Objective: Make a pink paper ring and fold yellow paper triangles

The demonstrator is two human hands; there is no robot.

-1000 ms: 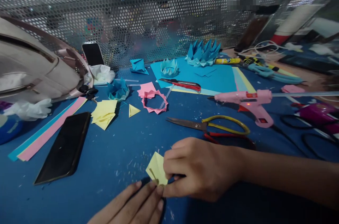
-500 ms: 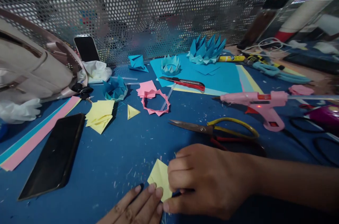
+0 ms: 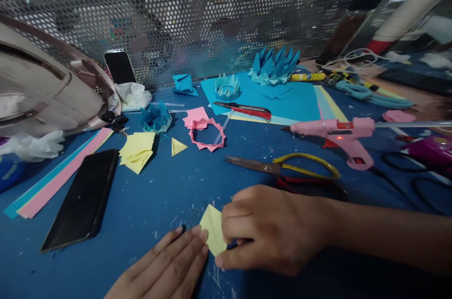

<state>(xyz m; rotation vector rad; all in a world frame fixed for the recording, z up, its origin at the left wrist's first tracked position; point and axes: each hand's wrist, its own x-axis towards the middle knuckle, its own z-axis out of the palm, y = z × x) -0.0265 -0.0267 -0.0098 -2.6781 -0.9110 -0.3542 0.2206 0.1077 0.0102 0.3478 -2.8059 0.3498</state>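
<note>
both hands [image 3: 268, 228] pinch creased yellow paper [image 3: 213, 228]

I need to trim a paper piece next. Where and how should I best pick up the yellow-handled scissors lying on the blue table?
Grip the yellow-handled metal scissors by the looped handles at their right end, probably coming from above and the right. They lie flat and closed, with the pointed blades aimed left, so the loops are the blunt, roomy part. The right hand, pressing the small yellow folded paper, is the nearer one.
</note>
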